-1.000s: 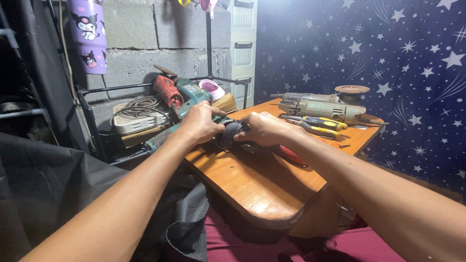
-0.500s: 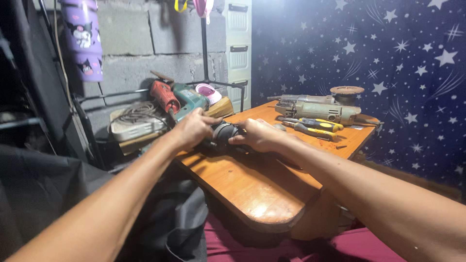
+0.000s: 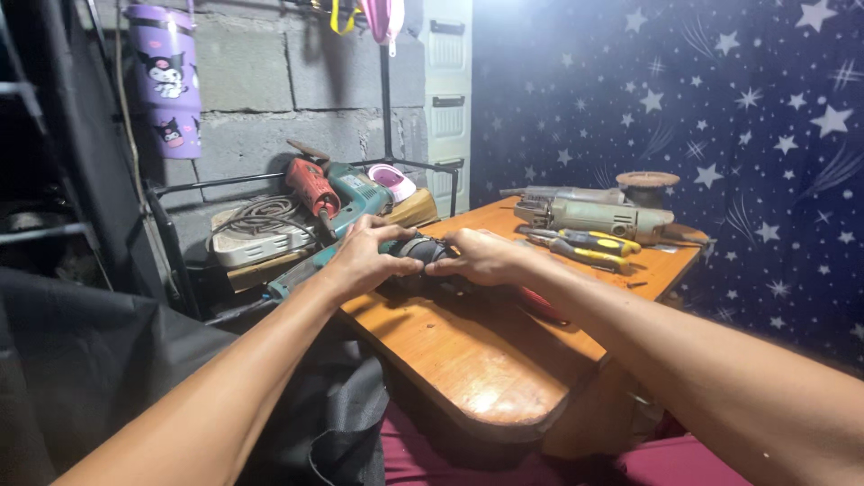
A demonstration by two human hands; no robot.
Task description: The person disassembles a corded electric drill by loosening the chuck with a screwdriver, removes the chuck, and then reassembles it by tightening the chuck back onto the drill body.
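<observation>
Both of my hands meet on a teal power tool [image 3: 297,274] with a dark round head [image 3: 421,249], lying across the near left edge of a small wooden table [image 3: 468,360]. My left hand [image 3: 364,258] wraps over the tool's body just behind the head. My right hand [image 3: 481,256] grips the head end from the right, fingers curled on it. The tool's handle sticks out past the table edge to the left. A red-handled tool [image 3: 540,306] lies partly hidden under my right forearm.
A grey angle grinder [image 3: 598,216], yellow-handled pliers [image 3: 585,245] and a round disc [image 3: 646,182] lie at the table's far end. Behind, a metal rack holds a red and teal drill [image 3: 335,191], a coiled cord [image 3: 261,216] and wood. Black cloth [image 3: 90,360] hangs left; a starry blue curtain [image 3: 720,108] is right.
The view has shifted slightly. Both hands stay clasped on the tool's head, with only small movements of the fingers; the tool has barely moved on the table.
</observation>
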